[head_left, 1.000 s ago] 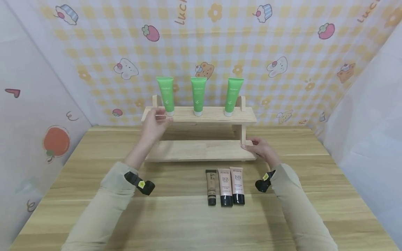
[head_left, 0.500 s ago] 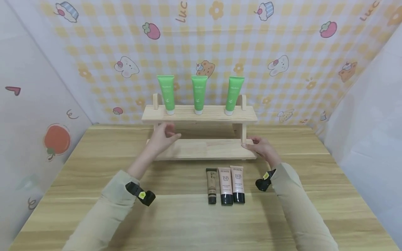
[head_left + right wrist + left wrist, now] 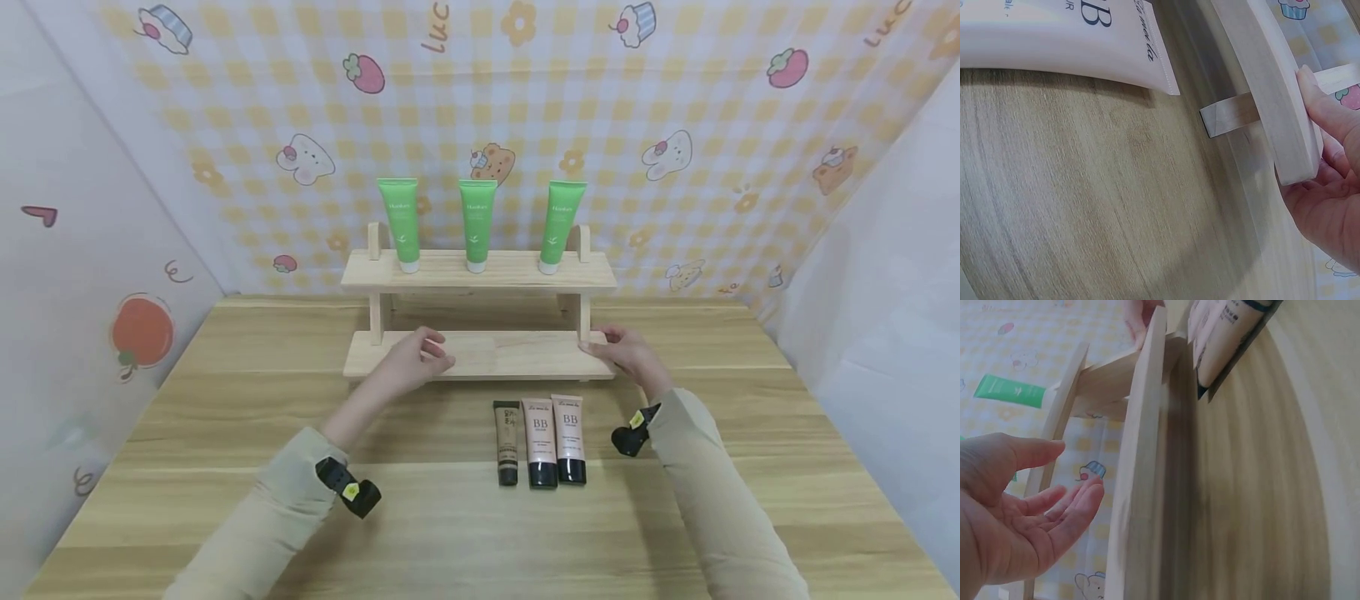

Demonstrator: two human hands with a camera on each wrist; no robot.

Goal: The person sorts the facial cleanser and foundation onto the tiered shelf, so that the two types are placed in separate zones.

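Note:
A two-tier wooden shelf stands at the back of the table. On its upper board three green squeeze tubes stand on their caps, apart from each other. My right hand grips the right end of the lower board, thumb on top and fingers beneath, as the right wrist view shows the board end. My left hand is in front of the lower board's left half, with relaxed, slightly bent fingers and nothing between them. In the left wrist view its fingers are apart from the boards.
On the table before the shelf lie a brown tube and two pink BB cream tubes, side by side. A yellow checked cloth hangs behind, with white sheets on both sides.
My left hand has come down from beside the left green tube, past the gap between the boards, to the lower board's front. The right hand keeps its grip.

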